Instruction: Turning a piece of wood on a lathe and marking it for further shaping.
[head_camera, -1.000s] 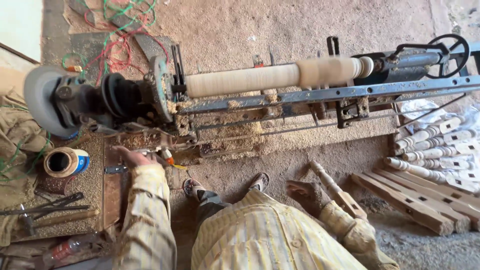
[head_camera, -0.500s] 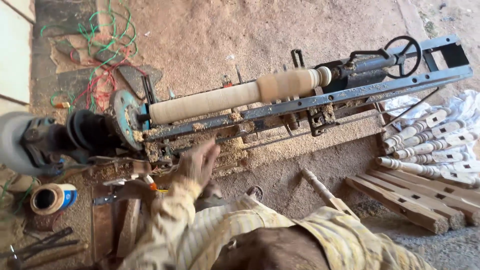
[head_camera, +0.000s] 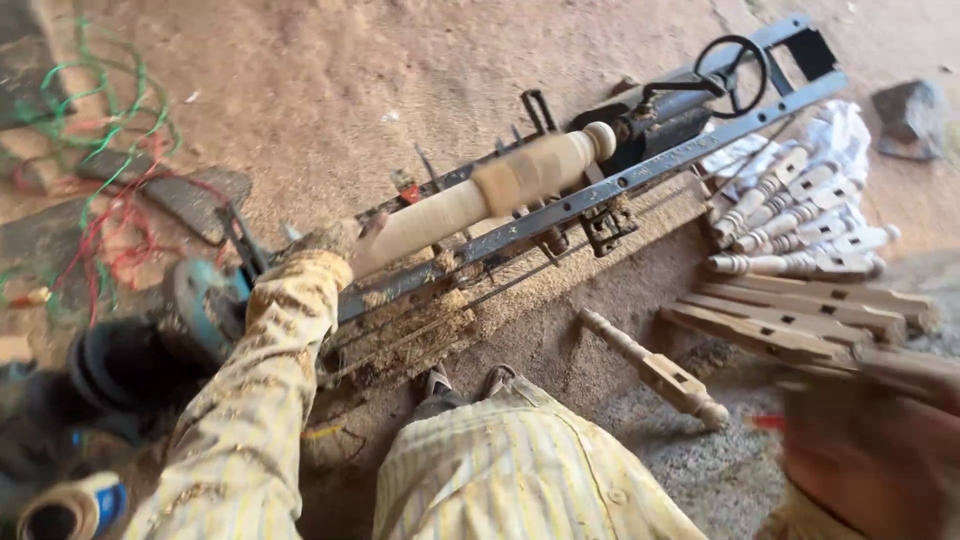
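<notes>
A pale turned wooden workpiece is mounted lengthwise in a low metal lathe on the dirt floor. My left hand, dusted with sawdust, reaches out on a yellow striped sleeve and rests against the workpiece's left end, close to the headstock. Its fingers are too hidden to read the grip. My right hand is a motion-blurred shape at the lower right, with a small red thing at its edge. My knees and shoes sit just below the lathe bed.
A finished turned leg lies on the ground before me. More turned legs and flat wooden slats are stacked at right. A blue motor pulley, green and red cords and a tape roll lie left.
My left hand rose from the tools on the floor at left up to the workpiece's left end. The view swung right, and my blurred right hand came into the frame.
</notes>
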